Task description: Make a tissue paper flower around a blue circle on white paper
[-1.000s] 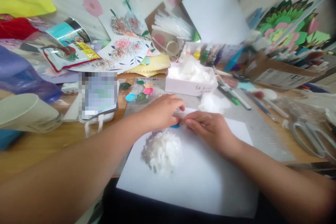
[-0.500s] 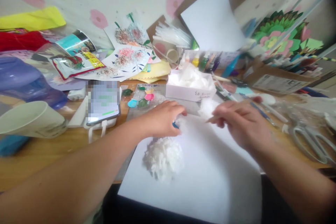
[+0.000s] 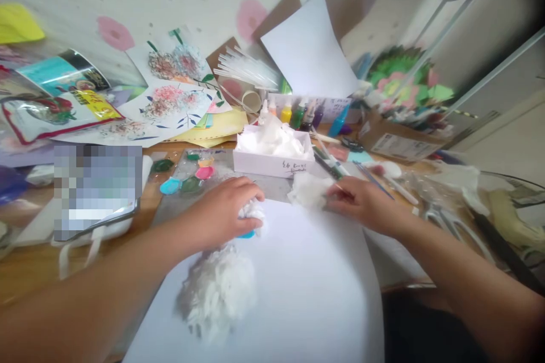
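Note:
On the left, my left hand (image 3: pixel 230 210) is closed around a small wad of white tissue (image 3: pixel 255 214). A bright blue edge (image 3: pixel 247 234) pokes out below its thumb; what the blue part is I cannot make out. Just below that hand, a fluffy white tissue pom-pom (image 3: pixel 223 292) lies on a large sheet of white paper (image 3: pixel 306 289). My right hand (image 3: pixel 357 201) has its bent fingers on the right edge of a loose white tissue piece (image 3: pixel 309 190), beyond the paper's far edge. Its fingertips are partly hidden, and no stick shows in it.
Behind the paper stands a white box (image 3: pixel 272 164) filled with tissue, with small paint bottles (image 3: pixel 300 116) beyond it. Paint wells (image 3: pixel 187 176) and a phone (image 3: pixel 102 198) are on the left. Scissors (image 3: pixel 455 227) and brushes (image 3: pixel 374 178) lie right; painted flower sheets (image 3: pixel 170 105) lean behind.
My right hand has moved to the tissue piece, and the thin wooden stick it held is no longer visible. The view has swung right, so things appear farther left.

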Motion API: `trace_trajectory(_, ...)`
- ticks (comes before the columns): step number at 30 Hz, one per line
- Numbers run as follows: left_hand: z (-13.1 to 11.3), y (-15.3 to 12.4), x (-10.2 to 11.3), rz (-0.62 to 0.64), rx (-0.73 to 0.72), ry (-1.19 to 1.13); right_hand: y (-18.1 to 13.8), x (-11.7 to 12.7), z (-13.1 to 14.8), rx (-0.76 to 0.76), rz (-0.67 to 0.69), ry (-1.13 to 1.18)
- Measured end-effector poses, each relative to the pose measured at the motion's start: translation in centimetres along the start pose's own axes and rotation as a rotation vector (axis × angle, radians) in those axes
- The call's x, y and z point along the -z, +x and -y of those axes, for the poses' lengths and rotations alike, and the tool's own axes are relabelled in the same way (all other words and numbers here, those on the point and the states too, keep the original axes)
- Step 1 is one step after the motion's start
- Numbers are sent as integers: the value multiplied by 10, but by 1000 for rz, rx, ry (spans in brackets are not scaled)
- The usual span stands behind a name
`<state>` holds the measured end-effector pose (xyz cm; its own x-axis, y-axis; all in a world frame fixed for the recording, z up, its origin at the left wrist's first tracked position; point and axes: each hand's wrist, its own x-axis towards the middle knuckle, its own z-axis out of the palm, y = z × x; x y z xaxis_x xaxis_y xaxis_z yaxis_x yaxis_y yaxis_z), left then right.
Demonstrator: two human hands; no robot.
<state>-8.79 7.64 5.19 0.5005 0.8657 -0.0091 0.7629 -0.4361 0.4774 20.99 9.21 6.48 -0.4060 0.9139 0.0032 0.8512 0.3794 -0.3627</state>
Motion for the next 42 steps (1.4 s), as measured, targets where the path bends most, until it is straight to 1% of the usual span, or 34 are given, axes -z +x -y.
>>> trace_trajectory(3, -2, 0, 3, -16, 15, -8, 7, -5, 6, -46, -39, -27)
trace_trajectory(5, -3, 0, 5, -39, 19, -27, 11, -4, 9, -52, -35, -53)
trace_trajectory(7, -5, 0, 8, -71, 37, -53, 11, 4, 9, -67, -41, -64)
trace_trajectory(9, -6, -1, 12, -107, 59, -82, 7, 16, 9, -121, -85, -42)
trace_trajectory(11, -6, -2, 15, -135, 57, -99, -1, 28, 11, -172, -118, 26)
trace_trajectory(12, -6, -3, 16, -151, 47, -99, -6, 33, 13, -177, -114, 88)
trace_trajectory(14, -5, -3, 17, -181, 24, -78, -15, 39, 21, -137, -67, 223)
trace_trajectory(16, -4, -3, 18, -202, 7, -51, -22, 40, 31, -83, -16, 345)
trace_trajectory(20, -4, -2, 18, -209, -6, -55, -21, 31, 54, -8, 62, 568)
trace_trajectory(23, -5, -2, 20, -220, -19, -78, -11, 16, 68, 78, 181, 709)
trace_trajectory(25, -6, -3, 21, -225, -25, -94, -2, 2, 76, 129, 245, 668)
trace_trajectory(26, -6, -3, 21, -219, -27, -103, 2, -5, 81, 155, 250, 610)
trace_trajectory(29, -7, -4, 22, -154, -44, -131, 10, -26, 92, 234, 170, 436)
trace_trajectory(31, -6, -5, 22, -102, -57, -141, 13, -37, 100, 276, 117, 389)
trace_trajectory(34, -5, -5, 21, -40, -72, -137, 14, -49, 109, 280, 47, 316)
trace_trajectory(37, -2, -6, 20, 3, -89, -117, 15, -53, 113, 221, -12, 236)
trace_trajectory(39, 0, -6, 19, 19, -104, -101, 16, -51, 111, 200, -46, 226)
trace_trajectory(40, 1, -7, 18, 28, -112, -96, 15, -48, 109, 198, -62, 251)
trace_trajectory(42, 2, -7, 18, 48, -120, -88, 13, -42, 104, 201, -114, 387)
